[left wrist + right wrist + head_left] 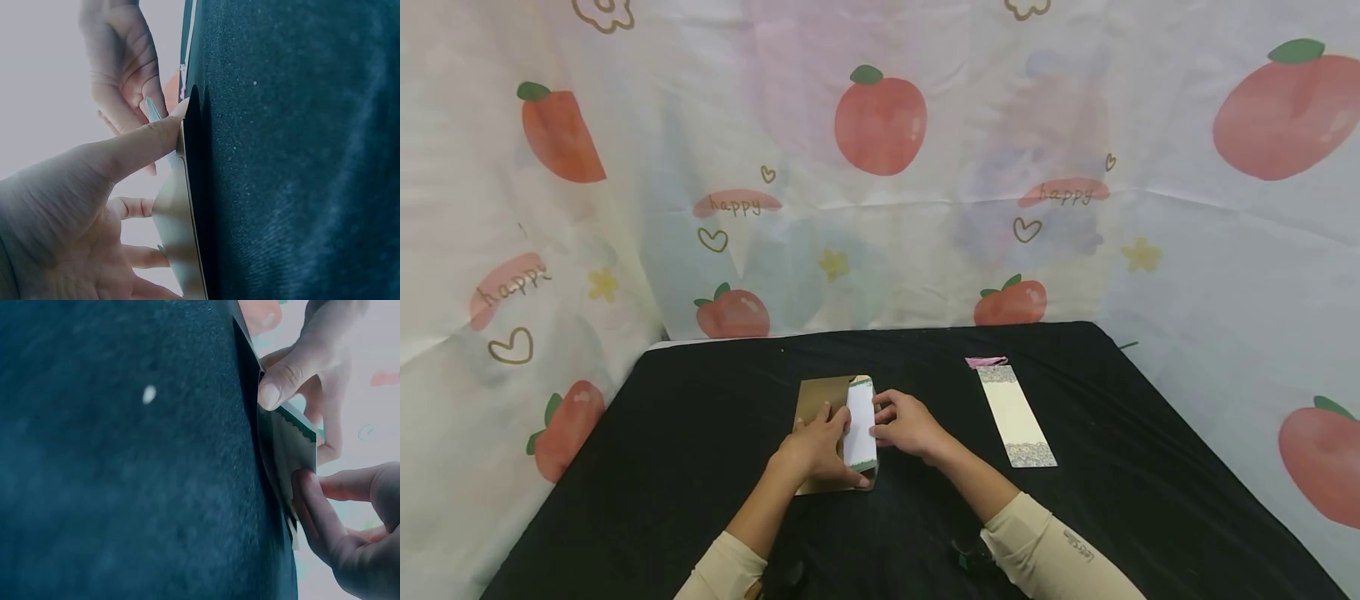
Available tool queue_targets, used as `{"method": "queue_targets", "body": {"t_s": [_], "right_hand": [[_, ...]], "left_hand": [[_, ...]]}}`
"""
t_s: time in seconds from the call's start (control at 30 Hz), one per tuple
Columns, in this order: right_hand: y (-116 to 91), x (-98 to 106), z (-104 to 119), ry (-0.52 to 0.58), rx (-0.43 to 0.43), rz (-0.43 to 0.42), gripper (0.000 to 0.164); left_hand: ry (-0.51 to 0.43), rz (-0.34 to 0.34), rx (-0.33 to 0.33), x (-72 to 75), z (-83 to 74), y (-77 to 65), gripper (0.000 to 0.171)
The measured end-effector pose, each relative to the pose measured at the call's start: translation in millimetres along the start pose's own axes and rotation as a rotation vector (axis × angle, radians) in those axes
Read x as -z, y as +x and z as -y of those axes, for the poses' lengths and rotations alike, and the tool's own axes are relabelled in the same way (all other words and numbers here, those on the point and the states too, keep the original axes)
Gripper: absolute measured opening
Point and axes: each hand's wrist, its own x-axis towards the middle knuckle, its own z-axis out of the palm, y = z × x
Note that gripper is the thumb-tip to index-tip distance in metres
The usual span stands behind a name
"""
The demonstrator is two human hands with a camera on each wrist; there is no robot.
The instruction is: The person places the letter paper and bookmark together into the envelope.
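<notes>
On the black cloth lies a gold-brown card (822, 392). Along its right side stands a folded white strip (861, 421) with green scalloped ends. My left hand (815, 450) rests spread over the card, its thumb on the lower right corner and its other fingers toward the strip's left side. In the left wrist view that thumb and the left hand (69, 181) lie along the card's edge. My right hand (910, 425) pinches the strip's right edge between thumb and fingers; the right wrist view shows this right hand (369, 525) on the strip (290, 447). The card's underside is hidden.
To the right lies a cream bookmark (1015, 412) with patterned ends and a pink tassel (986, 362) at its top. Black cloth (700, 433) covers the table. A fruit-printed curtain (880, 250) encloses the back and both sides.
</notes>
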Motion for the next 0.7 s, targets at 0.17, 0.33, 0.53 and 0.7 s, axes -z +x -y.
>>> {"method": "queue_targets", "body": {"t_s": [0.17,0.33,0.53,0.7], "right_hand": [[2,-2,4,-0.006,-0.016,-0.006,0.047],[3,-4,5,-0.004,-0.024,-0.011,0.047],[4,-8,4,-0.016,-0.041,-0.008,0.047],[5,-12,6,-0.006,-0.032,0.004,0.047]], "left_hand": [[0.001,0.001,-0.004,0.6,-0.1,-0.2,0.108],[0.001,-0.002,-0.008,0.9,0.4,0.9,0.105],[-0.001,-0.003,-0.015,-1.3,1.7,1.7,0.101],[-0.003,0.007,-0.015,1.0,2.4,1.3,0.103]]}}
